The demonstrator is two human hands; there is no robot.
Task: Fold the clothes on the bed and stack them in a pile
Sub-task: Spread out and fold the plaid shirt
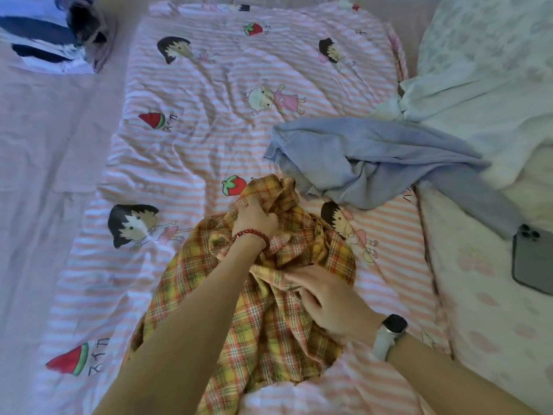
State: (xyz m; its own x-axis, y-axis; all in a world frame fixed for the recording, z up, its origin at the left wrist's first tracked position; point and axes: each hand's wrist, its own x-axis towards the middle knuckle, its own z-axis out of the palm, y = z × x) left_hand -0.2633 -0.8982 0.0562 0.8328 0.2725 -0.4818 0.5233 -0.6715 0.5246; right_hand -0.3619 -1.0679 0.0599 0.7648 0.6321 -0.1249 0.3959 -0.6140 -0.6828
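Head view, low middle of the frame: left hand (pixel 254 215) curled tight, gripping the bunched yellow plaid shirt (pixel 248 319) on the striped sheet (pixel 209 94), right hand (pixel 326 298) pinching a fold just below, blue top (pixel 374 157) lying nearby, right of middle.

Grey smartphone (pixel 532 259) lying face down at right on pale floral quilt (pixel 490 295); pink-striped cartoon sheet (pixel 227 85) covering mattress, lilac sheet (pixel 45 175) showing at left.
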